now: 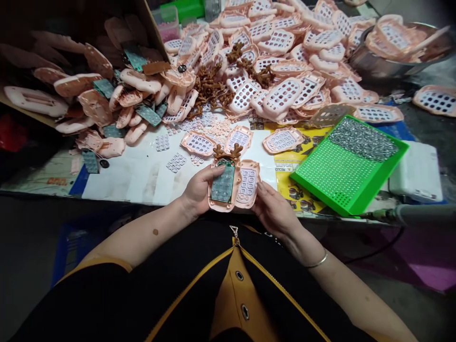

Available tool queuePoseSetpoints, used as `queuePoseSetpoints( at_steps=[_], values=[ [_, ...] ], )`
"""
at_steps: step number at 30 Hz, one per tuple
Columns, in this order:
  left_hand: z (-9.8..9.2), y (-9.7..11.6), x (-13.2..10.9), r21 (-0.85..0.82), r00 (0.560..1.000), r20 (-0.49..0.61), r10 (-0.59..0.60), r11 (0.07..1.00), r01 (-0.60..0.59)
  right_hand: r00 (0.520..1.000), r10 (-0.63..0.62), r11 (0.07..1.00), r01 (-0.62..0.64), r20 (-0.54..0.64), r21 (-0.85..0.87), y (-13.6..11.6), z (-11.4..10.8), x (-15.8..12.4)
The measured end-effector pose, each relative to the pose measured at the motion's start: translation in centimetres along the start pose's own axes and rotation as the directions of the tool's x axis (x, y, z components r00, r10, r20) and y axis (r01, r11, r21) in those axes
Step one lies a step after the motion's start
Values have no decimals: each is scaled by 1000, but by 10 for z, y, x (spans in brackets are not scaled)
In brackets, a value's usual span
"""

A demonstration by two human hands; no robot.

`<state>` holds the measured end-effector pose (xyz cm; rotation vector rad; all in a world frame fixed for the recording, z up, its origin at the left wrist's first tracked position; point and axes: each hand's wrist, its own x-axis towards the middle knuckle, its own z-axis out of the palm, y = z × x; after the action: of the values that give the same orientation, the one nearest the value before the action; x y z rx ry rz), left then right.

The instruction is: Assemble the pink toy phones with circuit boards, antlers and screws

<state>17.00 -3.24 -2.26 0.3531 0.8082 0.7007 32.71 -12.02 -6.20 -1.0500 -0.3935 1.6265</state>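
Note:
My left hand [197,192] grips a pink toy-phone back shell [221,203] with brown antlers [227,153] on top and a green circuit board [223,184] with a clear keypad lying inside it. My right hand [275,209] holds a pink front cover with key holes [248,184] right beside the shell, their edges touching. Both hands are just above the near table edge. Three more pink front covers [198,142] lie face up on the white sheet just beyond.
A big heap of pink covers [285,90] and brown antler pieces [210,88] fills the back. A cardboard box of shells and boards [107,90] is at the left. A green perforated tray with screws [347,164] sits on the right, a metal bowl [377,66] behind it, an electric screwdriver [413,214] by the edge.

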Motion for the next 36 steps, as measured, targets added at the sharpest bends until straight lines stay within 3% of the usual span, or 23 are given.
queuePoseSetpoints(
  at_steps=[4, 9, 16, 22, 29, 33, 36],
  values=[
    [1, 11, -12, -6, 999, -17, 38, 999, -39, 979, -12, 991, -15, 204, 129, 5, 12, 9],
    [2, 21, -23, 9, 998, -22, 52, 999, -52, 928, 69, 992, -104, 365, 76, 8, 25, 18],
    [-11, 25, -24, 52, 996, -23, 83, 995, -82, 924, 82, 995, -97, 374, 21, 6, 41, 32],
    [-22, 29, -25, 109, 994, -3, 107, 988, -106, 917, 186, 981, -157, 352, -110, -4, 49, 39],
    [-27, 32, -27, 215, 997, -19, 72, 974, -66, 926, 185, 983, -170, 329, -72, 0, 49, 45],
    [-39, 42, -26, 141, 984, -58, 166, 977, -157, 941, 159, 986, -165, 300, -8, 3, 54, 44],
    [-49, 51, -28, 14, 987, -36, 155, 988, -155, 917, 223, 972, -236, 331, 1, 6, 52, 44]
  ],
)
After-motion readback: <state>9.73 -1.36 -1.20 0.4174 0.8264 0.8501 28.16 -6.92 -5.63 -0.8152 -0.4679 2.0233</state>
